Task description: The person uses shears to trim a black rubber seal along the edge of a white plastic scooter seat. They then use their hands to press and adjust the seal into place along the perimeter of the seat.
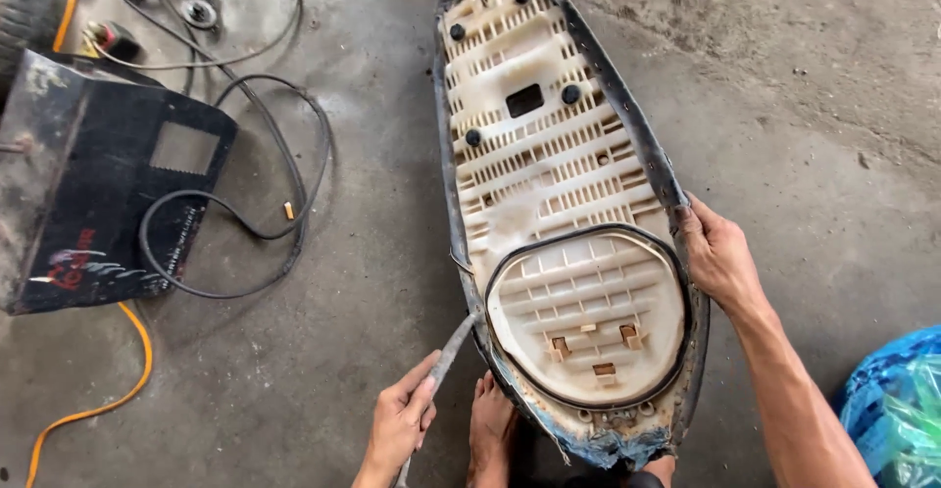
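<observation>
I am kneeling over an upturned scooter seat (pixel 559 184) that is lying underside up on the concrete floor (pixel 372 282). My right hand (pixel 720 258) is gripping the seat's right edge, fingers curled over the black cover rim. My left hand (pixel 400 419) is closed around the handle of a metal tool (pixel 446 356), its tip touching the seat's left edge. My bare foot (pixel 490 429) is pressing against the seat's near end. A black machine (pixel 98 184) with cables (pixel 245 214) is sitting well left of the seat, and a blue plastic bag (pixel 897 400) is lying to its right.
</observation>
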